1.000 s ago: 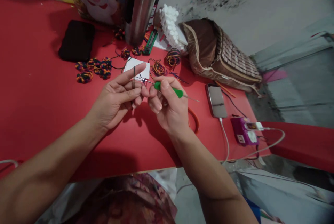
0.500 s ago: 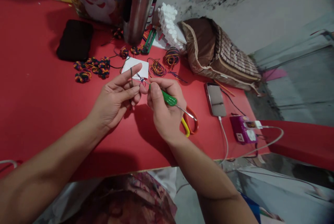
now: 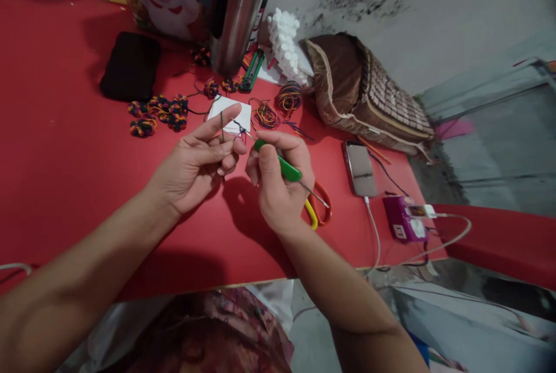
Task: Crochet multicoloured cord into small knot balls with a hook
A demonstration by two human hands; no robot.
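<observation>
My right hand [image 3: 284, 179] is closed around the green handle of a crochet hook [image 3: 289, 169], whose metal tip points up and left toward my left hand. Dark yarn [image 3: 223, 127] loops over the raised index finger of my left hand [image 3: 193, 164], with the thumb pressed against the other fingers. A small dark stitch of yarn sits at the hook's tip, in front of white paper [image 3: 230, 108]. Crocheted multicolour pieces [image 3: 160, 111] lie beyond my left hand. A tangle of loose yarn [image 3: 266, 113] and a wound yarn ball [image 3: 289, 98] lie past the hook.
Orange-and-yellow-handled scissors [image 3: 319, 205] lie partly under my right hand. Farther right are a phone [image 3: 360, 167] on a cable and a purple box [image 3: 402, 219]. A steel flask [image 3: 238, 19], green cutter [image 3: 252, 69], brown bag [image 3: 369, 83] and black case [image 3: 130, 66] stand or lie behind.
The hook and my right hand have drawn slightly right, away from my left hand. My left fingers have shifted a little. The whole view has moved slightly.
</observation>
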